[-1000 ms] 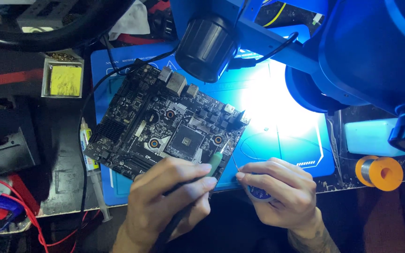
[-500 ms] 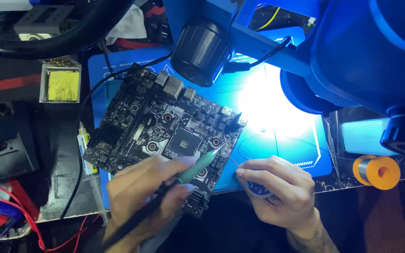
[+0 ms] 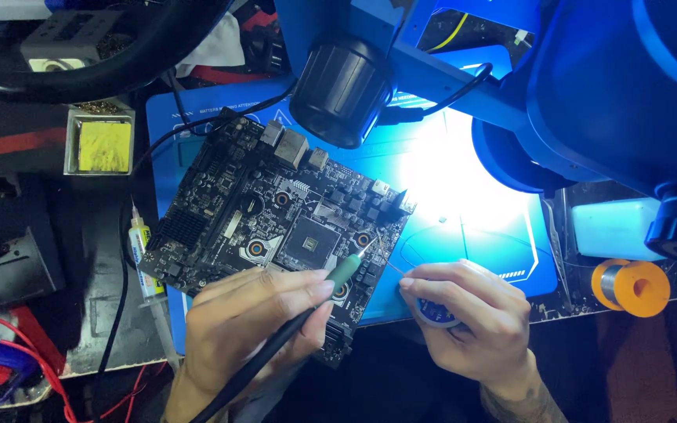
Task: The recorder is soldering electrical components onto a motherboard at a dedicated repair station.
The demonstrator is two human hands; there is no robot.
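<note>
A black computer mainboard [image 3: 276, 219] lies tilted on a blue work mat [image 3: 448, 196]. My left hand [image 3: 248, 321] grips a soldering iron [image 3: 331, 286] with a green collar and black handle; its tip touches the board near the right edge. My right hand [image 3: 472, 321] pinches a thin solder wire [image 3: 395, 269] that points toward the iron's tip, and holds a small blue spool [image 3: 432, 313] under its fingers.
A blue microscope arm with a black lens barrel [image 3: 342, 86] hangs over the mat. A yellow sponge in a metal tray [image 3: 103, 145] sits at left, a syringe [image 3: 144, 258] beside the board, an orange solder spool [image 3: 636, 286] at right, red cables [image 3: 17, 360] lower left.
My left hand has shifted the iron forward, bringing its tip onto the board's right edge. The right hand stayed by the mat's front edge with the solder wire now extended toward the tip.
</note>
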